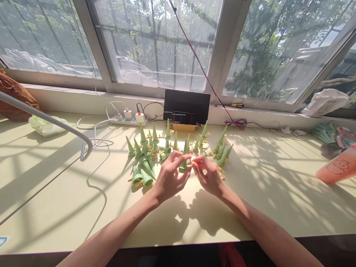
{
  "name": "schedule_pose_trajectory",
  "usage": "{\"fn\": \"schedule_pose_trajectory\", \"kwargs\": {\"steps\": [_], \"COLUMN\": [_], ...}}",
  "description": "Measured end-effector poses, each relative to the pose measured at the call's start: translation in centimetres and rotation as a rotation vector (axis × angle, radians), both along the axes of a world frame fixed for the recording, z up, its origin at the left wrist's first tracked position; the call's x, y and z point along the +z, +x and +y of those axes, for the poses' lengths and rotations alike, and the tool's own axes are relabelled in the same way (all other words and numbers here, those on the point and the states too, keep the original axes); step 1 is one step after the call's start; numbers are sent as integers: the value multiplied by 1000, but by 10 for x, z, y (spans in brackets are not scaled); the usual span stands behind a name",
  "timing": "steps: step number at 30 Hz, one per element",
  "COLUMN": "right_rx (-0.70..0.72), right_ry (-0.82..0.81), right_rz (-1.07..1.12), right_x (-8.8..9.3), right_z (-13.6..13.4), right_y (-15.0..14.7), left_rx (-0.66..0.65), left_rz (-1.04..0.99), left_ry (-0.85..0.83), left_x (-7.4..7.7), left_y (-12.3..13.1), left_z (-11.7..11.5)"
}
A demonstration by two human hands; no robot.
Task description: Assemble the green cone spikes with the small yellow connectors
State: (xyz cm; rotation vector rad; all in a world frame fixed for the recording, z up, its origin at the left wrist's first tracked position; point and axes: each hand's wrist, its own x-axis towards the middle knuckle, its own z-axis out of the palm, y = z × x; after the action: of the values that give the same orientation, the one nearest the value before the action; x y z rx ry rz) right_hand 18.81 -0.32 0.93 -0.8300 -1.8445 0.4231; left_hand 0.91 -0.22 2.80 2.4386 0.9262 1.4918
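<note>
My left hand (171, 174) is closed around the lower part of a green plastic plant watering spike (185, 148), which stands upright with its tip pointing up. At that spike's side, my right hand (207, 174) pinches a small yellow valve (189, 162) between thumb and fingertips. The fingers partly cover the valve, so I cannot tell how far it sits in the spike. Behind both hands stand several similar green spikes (143, 135) with yellow valves. More spikes (146, 170) lie on their sides left of my left hand, and others (219, 144) stand to the right.
A dark tablet (187, 105) leans on a stand by the window. A power strip (128, 119) with white cables lies behind at the left. A grey metal tube (55, 115) crosses the left side. At the right edge, a pink cup (338, 167) stands tilted in view.
</note>
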Motion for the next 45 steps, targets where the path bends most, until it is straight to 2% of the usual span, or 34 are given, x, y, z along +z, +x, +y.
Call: {"fn": "schedule_pose_trajectory", "kwargs": {"steps": [6, 18, 27, 35, 45], "right_rx": [-40, -33, 33, 9, 34], "right_ry": [22, 27, -50, -70, -213], "right_rz": [-34, -22, 44, 45, 88], "right_x": [1, 4, 5, 3, 2], "right_z": [1, 1, -1, 0, -1], "right_y": [1, 0, 0, 0, 1], "left_rx": [5, 0, -15, 3, 11], "left_rz": [8, 8, -40, -14, 3], "left_ry": [9, -19, -108, -71, -8], "left_x": [-1, 0, 2, 1, -2], "left_y": [1, 1, 0, 0, 0], "left_z": [0, -1, -2, -1, -1]}}
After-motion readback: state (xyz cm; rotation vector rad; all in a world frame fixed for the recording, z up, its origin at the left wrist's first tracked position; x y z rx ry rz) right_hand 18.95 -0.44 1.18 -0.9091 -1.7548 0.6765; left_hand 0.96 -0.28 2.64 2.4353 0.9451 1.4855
